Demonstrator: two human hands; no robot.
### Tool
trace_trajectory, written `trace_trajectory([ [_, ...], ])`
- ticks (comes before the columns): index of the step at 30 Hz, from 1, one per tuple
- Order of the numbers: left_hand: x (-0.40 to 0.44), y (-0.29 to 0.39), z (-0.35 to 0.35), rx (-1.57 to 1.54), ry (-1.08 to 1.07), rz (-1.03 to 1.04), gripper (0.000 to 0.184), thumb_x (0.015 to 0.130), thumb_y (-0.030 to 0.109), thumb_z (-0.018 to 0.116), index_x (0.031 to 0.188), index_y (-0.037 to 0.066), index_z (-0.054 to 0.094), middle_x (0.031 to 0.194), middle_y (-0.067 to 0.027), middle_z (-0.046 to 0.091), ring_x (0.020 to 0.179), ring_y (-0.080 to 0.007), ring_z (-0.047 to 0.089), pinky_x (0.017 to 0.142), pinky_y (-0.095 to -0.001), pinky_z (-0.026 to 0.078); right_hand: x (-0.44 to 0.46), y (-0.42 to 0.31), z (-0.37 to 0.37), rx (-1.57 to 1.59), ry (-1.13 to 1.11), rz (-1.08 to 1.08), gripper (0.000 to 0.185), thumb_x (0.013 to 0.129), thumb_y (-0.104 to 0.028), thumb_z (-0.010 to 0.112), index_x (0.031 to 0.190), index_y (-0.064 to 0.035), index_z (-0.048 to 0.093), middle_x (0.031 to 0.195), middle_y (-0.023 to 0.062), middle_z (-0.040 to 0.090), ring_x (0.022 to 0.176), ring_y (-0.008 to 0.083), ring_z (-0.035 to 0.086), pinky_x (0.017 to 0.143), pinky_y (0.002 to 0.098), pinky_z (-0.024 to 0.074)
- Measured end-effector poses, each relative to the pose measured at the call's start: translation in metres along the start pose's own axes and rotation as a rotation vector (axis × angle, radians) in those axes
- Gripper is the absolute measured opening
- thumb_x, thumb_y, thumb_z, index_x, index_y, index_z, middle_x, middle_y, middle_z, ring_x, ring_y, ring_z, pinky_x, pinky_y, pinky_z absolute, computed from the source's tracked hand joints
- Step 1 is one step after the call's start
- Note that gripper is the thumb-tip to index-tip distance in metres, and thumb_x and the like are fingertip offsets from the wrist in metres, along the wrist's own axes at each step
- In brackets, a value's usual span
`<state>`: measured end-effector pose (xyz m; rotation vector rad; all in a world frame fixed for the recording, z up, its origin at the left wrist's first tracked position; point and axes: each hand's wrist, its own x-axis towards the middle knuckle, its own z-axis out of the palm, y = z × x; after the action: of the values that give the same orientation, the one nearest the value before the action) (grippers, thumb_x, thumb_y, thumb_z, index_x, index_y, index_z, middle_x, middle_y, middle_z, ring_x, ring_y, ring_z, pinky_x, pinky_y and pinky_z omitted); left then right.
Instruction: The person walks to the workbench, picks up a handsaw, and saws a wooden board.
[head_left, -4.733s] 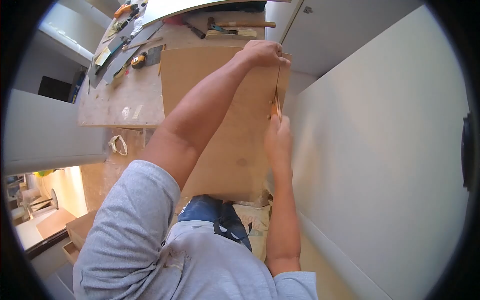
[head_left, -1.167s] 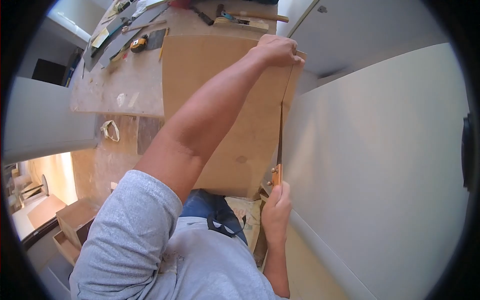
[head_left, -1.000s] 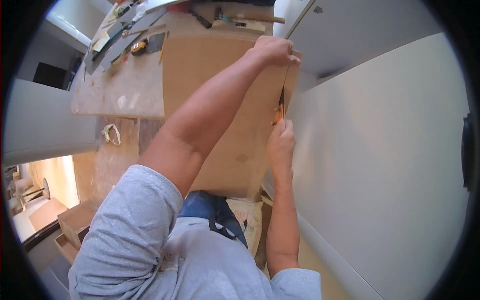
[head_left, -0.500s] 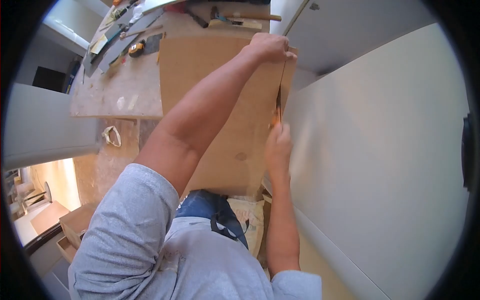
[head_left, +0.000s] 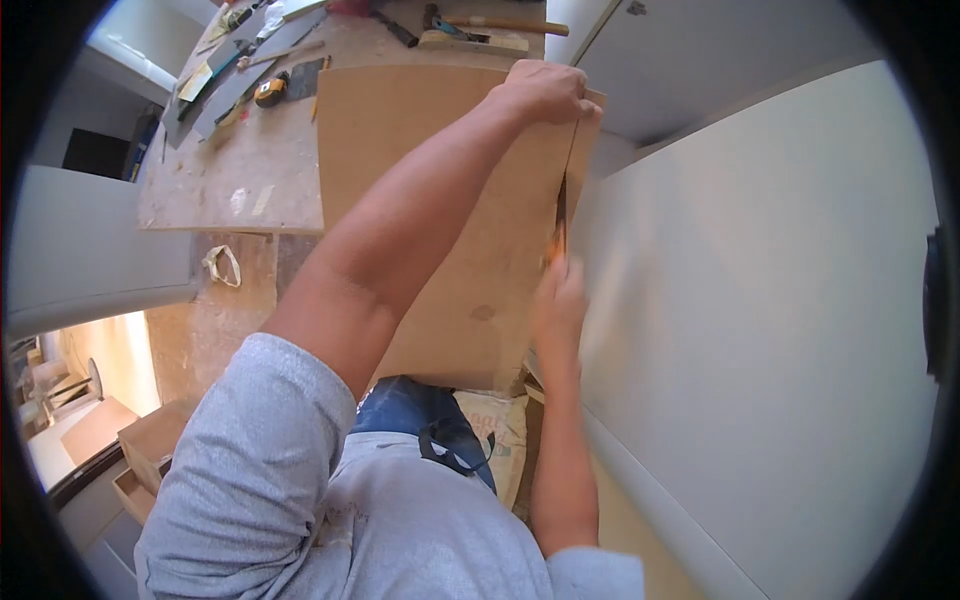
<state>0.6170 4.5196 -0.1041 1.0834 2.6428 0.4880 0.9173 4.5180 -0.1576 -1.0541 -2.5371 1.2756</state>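
Note:
A thin brown wooden board [head_left: 450,260] lies over the workbench, its near end by my waist. At the board's far right corner my left hand [head_left: 548,92] presses down, fingers wrapped over the edge beside a long thin line. My right hand [head_left: 562,300], blurred by motion, is closed around the orange handle of a hand saw [head_left: 560,225]. The dark saw blade sits in the line along the board's right side, below my left hand. Right of that line runs a narrow strip of the board.
A tape measure [head_left: 270,90], a pencil [head_left: 321,88], a hammer [head_left: 431,17] and a wood plane [head_left: 474,40] lie on the workbench [head_left: 235,195]. A large white panel [head_left: 770,300] stands close on the right. Wooden boxes [head_left: 150,445] are at lower left.
Over the last second my right hand and the saw have moved back and forth along the line, now slightly nearer me than half a second ago. My left hand stays on the corner.

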Motion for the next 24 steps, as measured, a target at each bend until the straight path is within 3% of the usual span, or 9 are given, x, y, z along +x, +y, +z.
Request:
trace_trajectory([
  [2, 0.000, -0.001, -0.005, 0.004, 0.025, 0.002, 0.057, 0.091, 0.064, 0.066, 0.115, 0.014, 0.077, 0.120, -0.0078, 0.077, 0.119, -0.0276, 0.069, 0.099, -0.0419, 0.051, 0.040, -0.019, 0.008, 0.058, 0.028, -0.076, 0.040, 0.112, -0.033, 0.040, 0.108, 0.0026, 0.057, 0.094, 0.0318, 0.064, 0.089, 0.0507, 0.062, 0.080, 0.0529, 0.0489],
  [4, -0.003, -0.001, -0.002, -0.021, 0.024, 0.005, 0.057, 0.091, 0.064, 0.065, 0.116, 0.014, 0.077, 0.121, -0.0074, 0.076, 0.120, -0.0271, 0.068, 0.101, -0.0410, 0.051, 0.043, -0.033, -0.001, -0.011, -0.001, 0.006, 0.042, 0.112, -0.036, 0.041, 0.107, 0.0028, 0.057, 0.095, 0.0328, 0.064, 0.088, 0.0523, 0.061, 0.079, 0.0538, 0.0474],
  [7, -0.002, -0.003, -0.001, -0.070, 0.015, 0.030, 0.063, 0.090, 0.067, 0.064, 0.118, 0.011, 0.076, 0.116, -0.0129, 0.077, 0.116, -0.0314, 0.069, 0.100, -0.0431, 0.051, -0.021, -0.029, -0.029, 0.041, -0.100, 0.149, 0.041, 0.112, -0.035, 0.040, 0.109, 0.0020, 0.058, 0.096, 0.0293, 0.065, 0.086, 0.0456, 0.062, 0.080, 0.0499, 0.0493],
  [11, 0.003, -0.003, -0.001, -0.006, 0.010, 0.010, 0.057, 0.092, 0.064, 0.065, 0.116, 0.014, 0.077, 0.117, -0.0065, 0.077, 0.118, -0.0273, 0.069, 0.100, -0.0404, 0.051, -0.107, 0.013, -0.036, 0.097, -0.085, 0.142, 0.041, 0.112, -0.035, 0.040, 0.110, 0.0010, 0.058, 0.094, 0.0263, 0.064, 0.084, 0.0411, 0.060, 0.080, 0.0476, 0.0499],
  [13, 0.002, -0.003, 0.003, 0.025, -0.014, 0.011, 0.056, 0.093, 0.064, 0.065, 0.115, 0.014, 0.077, 0.116, -0.0066, 0.077, 0.117, -0.0275, 0.069, 0.099, -0.0405, 0.052, -0.094, 0.017, -0.025, 0.082, -0.060, 0.151, 0.042, 0.112, -0.035, 0.040, 0.106, 0.0022, 0.057, 0.095, 0.0284, 0.064, 0.085, 0.0459, 0.059, 0.080, 0.0491, 0.0495],
  [15, 0.004, -0.003, 0.007, 0.033, 0.036, -0.001, 0.056, 0.093, 0.064, 0.065, 0.114, 0.014, 0.077, 0.114, -0.0069, 0.078, 0.116, -0.0279, 0.070, 0.098, -0.0408, 0.052, -0.012, 0.016, 0.008, 0.021, 0.004, 0.001, 0.042, 0.112, -0.036, 0.040, 0.105, 0.0025, 0.057, 0.094, 0.0298, 0.063, 0.087, 0.0488, 0.058, 0.080, 0.0499, 0.0495],
  [18, -0.002, -0.001, -0.001, 0.029, 0.021, -0.002, 0.056, 0.093, 0.064, 0.065, 0.113, 0.014, 0.077, 0.114, -0.0073, 0.078, 0.116, -0.0281, 0.070, 0.098, -0.0412, 0.052, 0.047, -0.024, 0.009, 0.005, 0.059, -0.072, 0.047, 0.112, -0.036, 0.040, 0.113, 0.0063, 0.059, 0.096, 0.0354, 0.066, 0.095, 0.0569, 0.063, 0.083, 0.0594, 0.0497],
  [20, -0.001, -0.002, 0.002, 0.004, 0.012, 0.014, 0.056, 0.093, 0.064, 0.065, 0.113, 0.014, 0.077, 0.115, -0.0077, 0.077, 0.116, -0.0280, 0.070, 0.098, -0.0415, 0.052, 0.042, -0.026, -0.002, -0.060, 0.013, -0.053, 0.044, 0.112, -0.038, 0.039, 0.106, 0.0033, 0.054, 0.089, 0.0300, 0.060, 0.084, 0.0477, 0.058, 0.079, 0.0522, 0.0481],
  [24, 0.002, -0.009, 0.006, -0.018, 0.049, 0.033, 0.056, 0.093, 0.063, 0.065, 0.114, 0.013, 0.077, 0.117, -0.0081, 0.077, 0.118, -0.0270, 0.069, 0.099, -0.0412, 0.051, -0.075, -0.006, -0.034, 0.034, -0.119, 0.210, 0.039, 0.112, -0.034, 0.041, 0.114, 0.0029, 0.056, 0.088, 0.0275, 0.060, 0.082, 0.0393, 0.060, 0.079, 0.0485, 0.0490],
])
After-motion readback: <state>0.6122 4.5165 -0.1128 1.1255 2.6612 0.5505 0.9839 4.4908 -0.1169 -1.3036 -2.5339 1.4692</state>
